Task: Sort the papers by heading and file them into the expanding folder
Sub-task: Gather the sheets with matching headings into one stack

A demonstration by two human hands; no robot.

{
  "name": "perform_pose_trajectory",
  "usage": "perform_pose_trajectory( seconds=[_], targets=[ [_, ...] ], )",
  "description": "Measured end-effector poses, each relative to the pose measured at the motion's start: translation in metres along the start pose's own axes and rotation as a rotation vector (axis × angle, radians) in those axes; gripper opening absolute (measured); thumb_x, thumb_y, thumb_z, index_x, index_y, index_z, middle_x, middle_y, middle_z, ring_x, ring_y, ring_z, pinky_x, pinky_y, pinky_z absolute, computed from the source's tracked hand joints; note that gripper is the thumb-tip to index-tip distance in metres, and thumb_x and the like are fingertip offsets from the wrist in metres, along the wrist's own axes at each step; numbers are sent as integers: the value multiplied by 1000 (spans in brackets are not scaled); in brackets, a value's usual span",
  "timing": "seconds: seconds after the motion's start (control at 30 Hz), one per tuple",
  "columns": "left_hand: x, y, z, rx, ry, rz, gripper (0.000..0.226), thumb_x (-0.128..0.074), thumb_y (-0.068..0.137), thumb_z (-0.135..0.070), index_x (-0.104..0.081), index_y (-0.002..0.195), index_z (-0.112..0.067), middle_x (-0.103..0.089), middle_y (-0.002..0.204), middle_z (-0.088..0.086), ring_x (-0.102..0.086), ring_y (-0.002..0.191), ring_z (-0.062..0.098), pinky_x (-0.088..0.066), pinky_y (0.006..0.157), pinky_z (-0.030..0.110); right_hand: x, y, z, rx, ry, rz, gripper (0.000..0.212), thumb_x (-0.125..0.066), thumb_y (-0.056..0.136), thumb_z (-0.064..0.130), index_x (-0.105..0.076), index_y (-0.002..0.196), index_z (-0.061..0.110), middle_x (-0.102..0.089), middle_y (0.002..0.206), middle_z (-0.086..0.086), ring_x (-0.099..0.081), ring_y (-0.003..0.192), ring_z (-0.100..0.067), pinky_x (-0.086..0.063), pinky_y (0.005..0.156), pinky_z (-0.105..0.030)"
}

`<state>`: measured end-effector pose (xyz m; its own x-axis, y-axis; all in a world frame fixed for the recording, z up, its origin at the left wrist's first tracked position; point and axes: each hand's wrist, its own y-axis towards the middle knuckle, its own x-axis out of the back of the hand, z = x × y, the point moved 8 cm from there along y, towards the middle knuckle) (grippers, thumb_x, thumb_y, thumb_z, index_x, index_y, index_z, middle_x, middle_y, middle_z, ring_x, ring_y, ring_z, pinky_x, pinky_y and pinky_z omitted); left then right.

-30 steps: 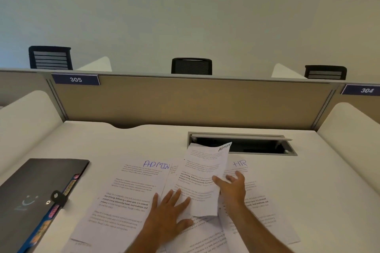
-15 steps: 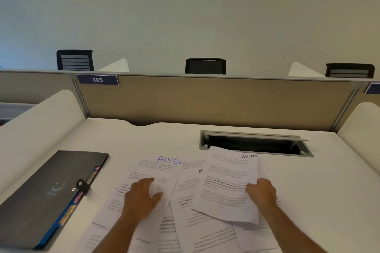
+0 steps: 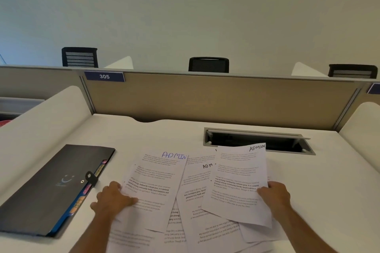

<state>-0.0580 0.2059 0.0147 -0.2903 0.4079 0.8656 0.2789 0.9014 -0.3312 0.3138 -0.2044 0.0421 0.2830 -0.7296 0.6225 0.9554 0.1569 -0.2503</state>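
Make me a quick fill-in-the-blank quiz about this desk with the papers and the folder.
1. The sheet that the right hand holds is headed ____.
2. The blue sign on the partition reads ____.
3. The dark expanding folder lies on the ____ side of the papers.

Missing words: ADMIN; 305; left

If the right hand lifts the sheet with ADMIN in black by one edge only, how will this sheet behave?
Probably floppy: the black ADMIN sheet already curves where the right hand pinches its edge. It looks like one thin, light page, so it may flutter. It overlaps other loose papers, which could slide along.
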Motion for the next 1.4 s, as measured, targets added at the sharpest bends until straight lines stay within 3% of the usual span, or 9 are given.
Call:
perform_pose_trajectory(
  seconds=[0.27, 0.4, 0.53, 0.63, 0.77, 0.9, 1.03, 1.17, 1.4],
  targets=[
    [6, -13, -7, -46, -97, -60, 53, -88, 68, -42, -50, 100, -27, -63, 93, -9, -59, 84, 17, -34, 90, 42, 6, -7, 6, 71, 30, -47, 6, -67, 86, 9, -68, 82, 13, -69, 78, -4, -66, 74, -29, -57, 70, -37],
    [10, -19, -8, -54, -108, -97, 53, -88, 69, -40, -46, 97, -25, -63, 87, -7, -61, 79, 18, -43, 88, 43, 10, -10, 7, 97, 39, -65, 6, -68, 86, 10, -69, 81, 14, -69, 78, -3, -66, 76, -30, -57, 72, -38],
    [19, -25, -15, -98, 3, -199, 39, -82, 74, -44, -53, 94, -26, -62, 91, -6, -61, 88, 19, -46, 85, 42, 10, -12, 7, 109, 35, -71, 9, -68, 86, 10, -69, 78, 15, -68, 74, 1, -65, 71, -26, -55, 67, -35],
    [21, -27, -18, -156, -65, -238, 15, -62, 93, -34, -52, 87, -25, -62, 82, -7, -62, 71, 14, -51, 68, 33, 10, -12, 6, 107, 60, -63, 10, -68, 86, 10, -68, 79, 16, -67, 74, 3, -65, 70, -23, -54, 65, -33],
    [28, -23, -21, -182, -266, -248, 18, -54, 100, -24, -52, 82, -23, -63, 77, -1, -62, 64, 16, -44, 50, 26, 9, -10, 1, 72, 176, -43, 5, -71, 87, 10, -70, 86, 15, -70, 81, 0, -67, 77, -27, -59, 75, -41],
    [43, -22, -39, -259, -632, -203, 10, -64, 96, -23, -63, 87, -20, -70, 88, 3, -67, 80, 23, -52, 64, 36, 2, -8, -4, 20, 319, 41, 9, -71, 88, 8, -72, 96, 9, -74, 94, -9, -69, 90, -35, -57, 87, -53],
    [38, -35, -64, -273, -896, -93, 7, -68, 94, -21, -68, 90, -15, -74, 88, 6, -70, 79, 25, -53, 59, 36, -9, -14, 8, 32, 416, 107, 8, -70, 89, 5, -72, 96, 9, -74, 97, -12, -70, 90, -35, -58, 88, -51],
    [7, -59, -94, -291, -999, 83, 10, -70, 93, -20, -70, 99, -13, -78, 91, 5, -75, 83, 25, -62, 68, 39, -27, -31, 30, 59, 514, 199, 10, -65, 93, 5, -73, 95, 11, -76, 95, -10, -72, 85, -31, -60, 75, -40],
    [-36, -91, -125, -278, -1082, 250, 14, -69, 94, -19, -68, 106, -11, -78, 99, 7, -74, 92, 30, -60, 83, 50, -43, -56, 56, 67, 569, 312, 10, -66, 94, 16, -73, 99, 21, -79, 91, 1, -75, 84, -28, -62, 75, -46]
  ],
)
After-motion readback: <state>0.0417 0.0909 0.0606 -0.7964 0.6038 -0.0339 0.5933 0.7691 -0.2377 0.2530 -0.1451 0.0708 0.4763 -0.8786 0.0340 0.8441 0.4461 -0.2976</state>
